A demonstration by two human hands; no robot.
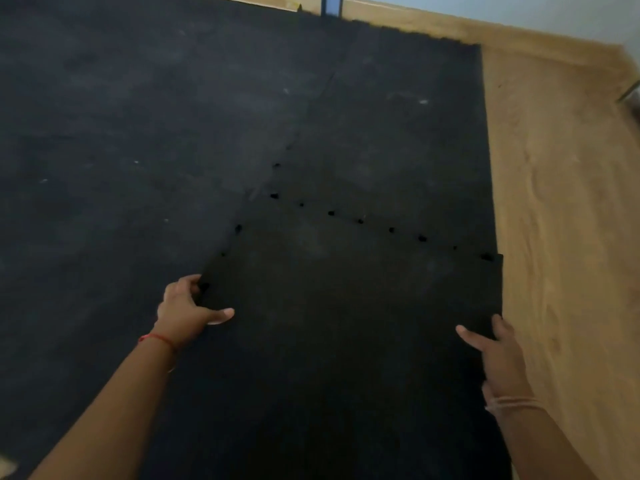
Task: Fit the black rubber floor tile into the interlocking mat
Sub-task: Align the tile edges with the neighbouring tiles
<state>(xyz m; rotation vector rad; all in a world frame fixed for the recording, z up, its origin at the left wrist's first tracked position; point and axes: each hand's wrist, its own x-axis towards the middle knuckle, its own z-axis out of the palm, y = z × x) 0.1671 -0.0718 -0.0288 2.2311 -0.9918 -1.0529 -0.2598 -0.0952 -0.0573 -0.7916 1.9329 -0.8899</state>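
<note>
A person leans over a large black rubber mat (173,133) that covers most of a light wooden floor (554,202). Only the two bare forearms and hands show, reaching forward from the near edge of the view.

Both hands hold a loose black tile (346,323), which lies at the near right part of the mat, next to the strip of bare wood along the mat's right edge. The left hand (188,306) grips the tile's left edge, thumb pressed flat on top and fingers curled around the edge. A thin red thread (157,338) circles that wrist. The right hand (495,348) clasps the tile's right edge, thumb lying on top and fingers wrapped around the side, with a pale band (512,401) on the wrist.

The tile's far edge meets the laid mat along a seam (360,220) that runs slantwise toward the mat's right edge. Small dark gaps dot this seam, and more dot the tile's left side. At its far right corner, the tile juts slightly past the mat's right edge onto the wood.

Beyond the mat's far edge, a wooden skirting board (450,26) meets a pale wall (519,8), and a blue upright post (332,5) stands there. The picture is dim and slightly blurred.
</note>
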